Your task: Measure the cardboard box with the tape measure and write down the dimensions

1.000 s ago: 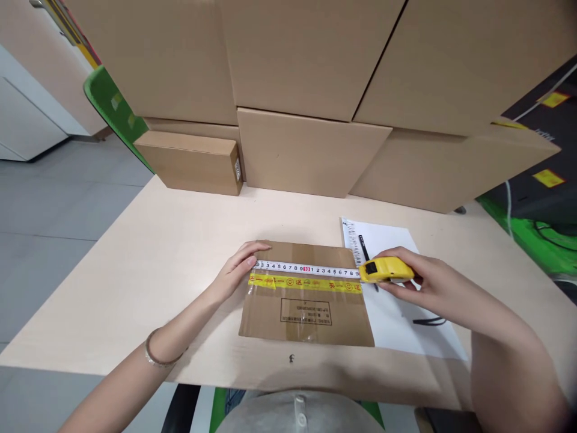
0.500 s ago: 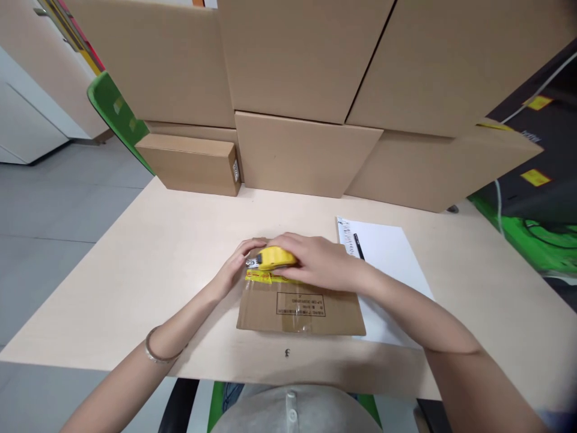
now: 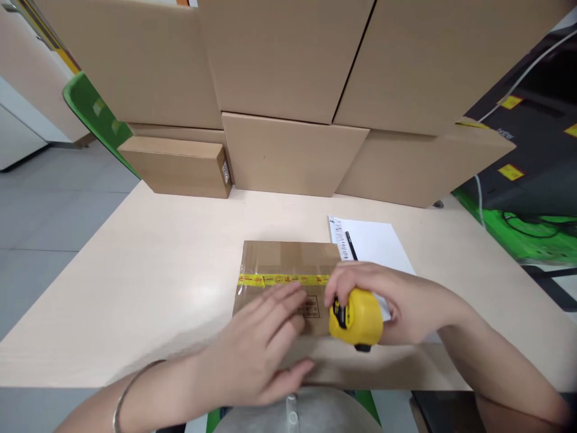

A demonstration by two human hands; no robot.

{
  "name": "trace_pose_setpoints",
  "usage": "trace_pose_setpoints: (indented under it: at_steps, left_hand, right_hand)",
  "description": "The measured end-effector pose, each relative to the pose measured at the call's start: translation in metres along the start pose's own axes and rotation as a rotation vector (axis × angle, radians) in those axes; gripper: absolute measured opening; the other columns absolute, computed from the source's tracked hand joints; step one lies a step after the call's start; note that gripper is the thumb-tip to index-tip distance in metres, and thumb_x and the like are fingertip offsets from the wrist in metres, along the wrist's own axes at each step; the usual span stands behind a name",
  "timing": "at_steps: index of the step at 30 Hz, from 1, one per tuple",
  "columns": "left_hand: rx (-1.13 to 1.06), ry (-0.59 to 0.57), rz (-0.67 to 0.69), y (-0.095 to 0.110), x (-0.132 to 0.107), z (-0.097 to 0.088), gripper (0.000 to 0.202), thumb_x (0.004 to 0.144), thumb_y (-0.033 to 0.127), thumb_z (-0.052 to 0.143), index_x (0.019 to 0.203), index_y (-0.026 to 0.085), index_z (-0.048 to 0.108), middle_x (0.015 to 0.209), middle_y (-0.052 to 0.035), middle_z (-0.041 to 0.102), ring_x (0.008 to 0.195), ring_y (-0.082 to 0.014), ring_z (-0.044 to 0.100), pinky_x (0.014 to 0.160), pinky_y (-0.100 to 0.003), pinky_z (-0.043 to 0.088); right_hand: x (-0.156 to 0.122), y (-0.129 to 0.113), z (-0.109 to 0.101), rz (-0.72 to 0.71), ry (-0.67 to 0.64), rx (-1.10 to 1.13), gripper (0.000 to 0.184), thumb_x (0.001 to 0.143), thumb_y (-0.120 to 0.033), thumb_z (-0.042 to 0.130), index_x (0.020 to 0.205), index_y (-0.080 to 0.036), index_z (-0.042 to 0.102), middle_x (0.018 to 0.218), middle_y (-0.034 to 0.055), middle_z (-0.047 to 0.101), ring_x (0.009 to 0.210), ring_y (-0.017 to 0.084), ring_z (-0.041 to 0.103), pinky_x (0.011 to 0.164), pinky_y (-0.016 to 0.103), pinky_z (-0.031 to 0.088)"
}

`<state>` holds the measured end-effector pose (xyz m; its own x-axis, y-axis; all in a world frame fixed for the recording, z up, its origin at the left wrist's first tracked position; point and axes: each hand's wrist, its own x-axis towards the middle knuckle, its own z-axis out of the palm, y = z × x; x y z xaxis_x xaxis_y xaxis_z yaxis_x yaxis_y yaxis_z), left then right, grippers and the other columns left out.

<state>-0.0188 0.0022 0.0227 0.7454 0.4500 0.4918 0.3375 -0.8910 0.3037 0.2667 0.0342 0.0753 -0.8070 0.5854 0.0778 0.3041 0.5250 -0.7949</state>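
A small cardboard box [image 3: 293,255] lies on the table, with a strip of yellow printed tape across its top and a printed label frame partly covered. My right hand [image 3: 383,294] grips a yellow tape measure [image 3: 358,319] at the box's near right corner, raised toward me. No blade shows pulled out of it. Over the front left of the box hovers my left hand [image 3: 265,343], fingers outstretched and slightly blurred, holding nothing. Whether its fingertips touch the box I cannot tell.
A notebook [image 3: 378,237] with a black pen [image 3: 350,245] lies behind my right hand. Large cardboard boxes [image 3: 293,156] form a wall along the table's back. A flat carton [image 3: 175,168] stands at the back left. Dark equipment [image 3: 532,144] with cables is at right.
My right hand has lifted the tape measure off the box and brought it right and nearer me. My left hand has left the box's far left edge and come forward, opening out.
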Motion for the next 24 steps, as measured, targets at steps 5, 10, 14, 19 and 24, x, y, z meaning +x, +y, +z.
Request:
trace_pose_setpoints:
  at_steps: [5,10,14,19,24]
  left_hand:
    - [0.107,-0.015,0.083,0.013,0.002,0.036,0.038,0.099,0.042,0.048,0.105,0.008,0.064,0.114,-0.0237,0.074,0.113,-0.0349,0.071,0.097,-0.046,0.06]
    - [0.148,-0.066,0.183,0.006,-0.003,0.043,0.043,0.101,0.044,0.045,0.126,0.014,0.061,0.104,-0.0157,0.073,0.109,-0.0319,0.068,0.1,-0.046,0.053]
    - [0.174,-0.168,0.163,0.008,-0.001,0.04,0.056,0.103,0.049,0.039,0.15,0.019,0.046,0.101,-0.0098,0.07,0.096,-0.0271,0.068,0.101,-0.044,0.049]
    - [0.19,-0.202,0.157,0.009,-0.001,0.04,0.057,0.104,0.049,0.04,0.15,0.017,0.048,0.106,-0.0108,0.068,0.101,-0.0273,0.065,0.104,-0.044,0.044]
    - [0.207,-0.189,0.149,0.009,-0.003,0.042,0.057,0.104,0.05,0.041,0.151,0.018,0.048,0.106,-0.0104,0.068,0.104,-0.0276,0.064,0.105,-0.044,0.044]
  right_hand:
    - [0.002,0.003,0.014,0.063,-0.096,-0.039,0.035,0.074,-0.005,0.065,0.104,-0.024,0.065,0.115,0.0068,0.065,0.098,0.019,0.067,0.087,0.032,0.054]
    - [0.009,0.018,-0.003,0.055,-0.091,-0.041,0.041,0.074,-0.003,0.063,0.11,-0.023,0.065,0.116,0.0072,0.065,0.102,0.02,0.066,0.091,0.034,0.054]
    - [0.025,0.032,-0.027,0.052,-0.105,-0.085,0.044,0.075,-0.004,0.061,0.114,-0.023,0.065,0.117,0.0065,0.068,0.106,0.021,0.065,0.094,0.037,0.052]
    - [0.056,0.059,-0.065,0.074,-0.037,-0.141,0.043,0.078,-0.012,0.059,0.119,-0.022,0.066,0.124,0.0074,0.069,0.114,0.023,0.064,0.099,0.04,0.049]
    - [0.074,0.096,-0.082,0.147,-0.01,-0.126,0.05,0.074,-0.014,0.058,0.122,-0.023,0.067,0.128,0.0062,0.07,0.115,0.024,0.064,0.096,0.039,0.049]
